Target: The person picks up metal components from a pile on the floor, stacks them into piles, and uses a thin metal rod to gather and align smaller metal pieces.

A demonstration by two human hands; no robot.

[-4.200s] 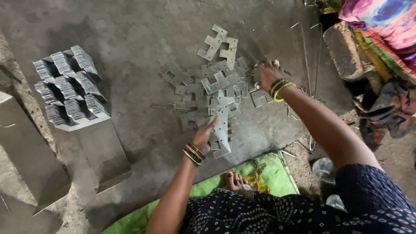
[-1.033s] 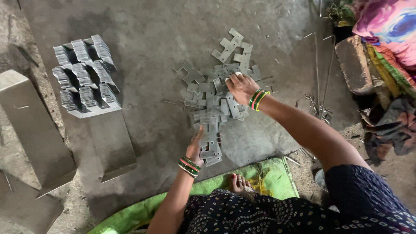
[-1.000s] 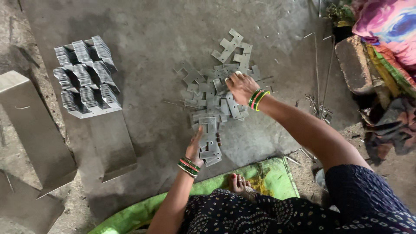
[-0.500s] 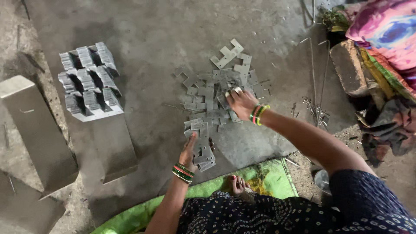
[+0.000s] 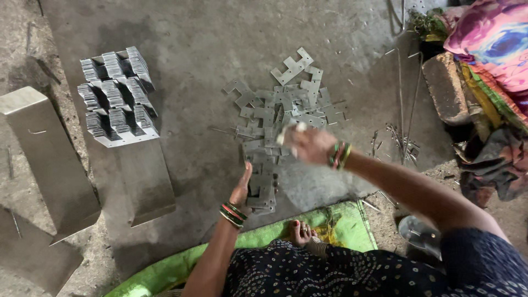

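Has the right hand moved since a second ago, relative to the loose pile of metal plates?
Yes. The right hand has pulled back from the far part of the loose plates toward the body, lifted and motion-blurred.

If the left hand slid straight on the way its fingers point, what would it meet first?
Probably the flat metal brackets right beside the left hand; its fingers point up the floor along the pile's near edge, though depth is unclear.

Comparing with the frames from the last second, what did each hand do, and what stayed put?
The right hand left the scattered plates and drew back toward the person, now blurred, apparently with a plate in its fingers. The left hand stayed edge-on against the near stack of plates. The bundled stacks and the metal box kept their places.
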